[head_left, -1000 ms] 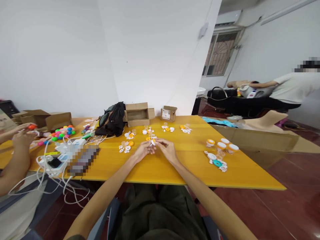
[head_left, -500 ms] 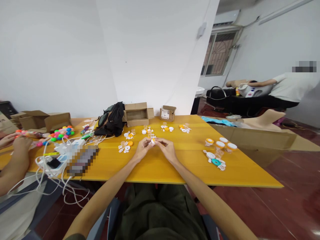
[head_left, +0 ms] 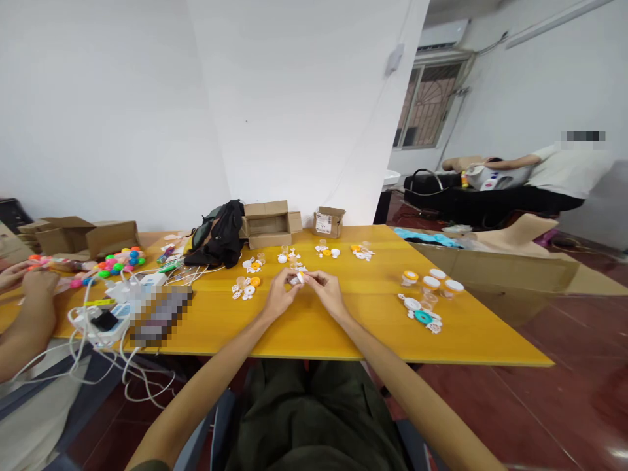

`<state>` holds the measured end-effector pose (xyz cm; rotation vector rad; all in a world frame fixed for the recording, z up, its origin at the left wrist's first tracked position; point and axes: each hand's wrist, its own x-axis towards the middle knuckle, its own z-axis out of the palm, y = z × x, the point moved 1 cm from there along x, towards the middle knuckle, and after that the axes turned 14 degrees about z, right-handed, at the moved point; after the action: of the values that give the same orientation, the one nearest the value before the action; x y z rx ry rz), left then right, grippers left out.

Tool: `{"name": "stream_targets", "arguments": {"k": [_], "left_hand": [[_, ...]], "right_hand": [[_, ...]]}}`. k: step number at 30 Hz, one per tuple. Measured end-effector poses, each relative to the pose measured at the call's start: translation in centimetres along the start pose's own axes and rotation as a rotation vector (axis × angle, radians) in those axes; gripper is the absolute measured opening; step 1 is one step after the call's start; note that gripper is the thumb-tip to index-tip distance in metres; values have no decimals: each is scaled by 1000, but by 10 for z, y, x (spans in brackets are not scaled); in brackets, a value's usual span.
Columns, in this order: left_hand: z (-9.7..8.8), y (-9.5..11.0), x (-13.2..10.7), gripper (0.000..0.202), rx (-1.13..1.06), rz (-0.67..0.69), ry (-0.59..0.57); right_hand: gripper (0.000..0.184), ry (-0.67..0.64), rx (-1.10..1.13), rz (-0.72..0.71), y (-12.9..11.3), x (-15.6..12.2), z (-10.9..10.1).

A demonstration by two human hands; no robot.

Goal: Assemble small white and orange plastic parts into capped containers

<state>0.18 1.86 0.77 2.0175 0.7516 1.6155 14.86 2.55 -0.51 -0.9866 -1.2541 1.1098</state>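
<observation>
Both hands are seen together above the middle of the yellow counter [head_left: 314, 330], fingertips meeting. A small white and orange piece [head_left: 299, 277] is pinched between them, just off the counter surface. The left hand [head_left: 279, 296] is closed on it from the left and the right hand [head_left: 328, 293] from the right, thumbs and forefingers clamped; finer detail of the piece cannot be told. Just beyond the hands, little heaps of white and orange parts [head_left: 246, 288] are scattered over the counter, with more such heaps further back near the boxes. Three small jars [head_left: 432, 282] with orange and white lids are set well apart to the right, and a teal ring [head_left: 420, 317] lies just in front of them among white bits. An open cardboard box [head_left: 267, 224] and a smaller box [head_left: 328, 221] are placed at the far edge, a black bag [head_left: 220, 234] beside them. At the left, coloured balls [head_left: 118, 260] are piled, and white cables [head_left: 105, 317] are tangled near the counter edge. A co-worker's hand [head_left: 36, 284] is seen at the far left, near the balls. Another person in a white shirt [head_left: 564, 171] is seen in the background at right.
</observation>
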Motion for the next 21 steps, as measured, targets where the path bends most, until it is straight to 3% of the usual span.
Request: {"name": "stream_targets", "arguments": {"k": [6, 13, 18, 21], "left_hand": [[0, 0, 3, 21, -42, -60, -4], [-3, -1, 2, 26, 61, 111, -78], [-4, -6, 2, 36, 128, 101, -73], [-4, -7, 2, 34, 158, 70, -105]], "right_hand": [[37, -62, 101, 116, -1, 2, -2], [40, -33, 109, 151, 4, 5, 2], [30, 76, -208, 7, -1, 18, -23], [21, 190, -639, 14, -24, 26, -56]]}}
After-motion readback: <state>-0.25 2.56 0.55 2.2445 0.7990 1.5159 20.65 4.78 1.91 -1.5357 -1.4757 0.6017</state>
